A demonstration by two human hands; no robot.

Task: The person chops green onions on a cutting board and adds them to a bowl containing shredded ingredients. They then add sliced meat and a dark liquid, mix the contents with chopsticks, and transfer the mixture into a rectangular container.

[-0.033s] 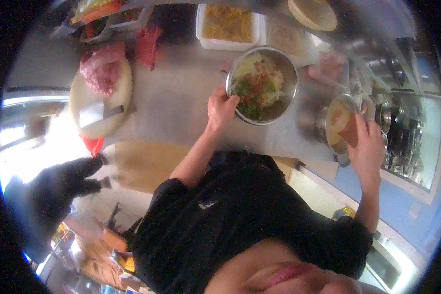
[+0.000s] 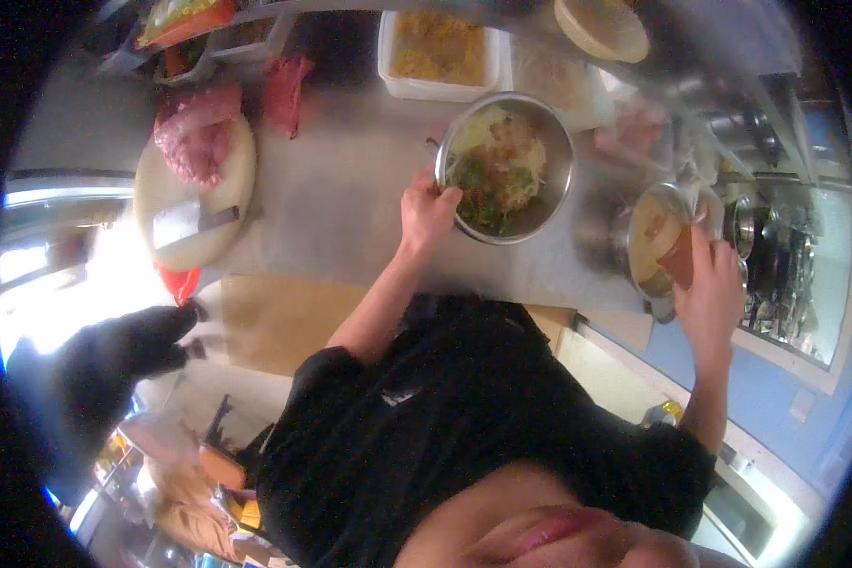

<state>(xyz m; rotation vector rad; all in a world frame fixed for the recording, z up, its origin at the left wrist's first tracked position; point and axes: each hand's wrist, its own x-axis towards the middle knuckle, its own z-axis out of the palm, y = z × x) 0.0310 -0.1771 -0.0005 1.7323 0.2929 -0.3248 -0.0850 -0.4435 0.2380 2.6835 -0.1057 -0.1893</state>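
My left hand point(image 2: 429, 214) is closed on the near-left rim of a round steel bowl point(image 2: 558, 185), thumb over the edge. Inside the bowl lies a mixture point(image 2: 497, 170) of chopped greens, pale shreds and reddish bits. At the right, my right hand point(image 2: 713, 292) is closed around a brown scoop-like piece point(image 2: 676, 257), whose exact kind I cannot make out. Its lower end is over or in a metal container point(image 2: 632, 254) with pale contents; whether it touches them is unclear.
Left on the steel counter point(image 2: 322, 208), a round cutting board point(image 2: 151, 189) carries raw meat point(image 2: 198, 142) and a cleaver point(image 2: 184, 225). Behind the bowl stands a white tub point(image 2: 385, 62) of yellowish food. A basket point(image 2: 604, 28) sits above. Another person's dark sleeve point(image 2: 113, 364) shows lower left.
My right hand has shifted slightly nearer to me with the brown piece. The steel bowl has moved marginally, still in my left hand. The other person's arm at left has also shifted.
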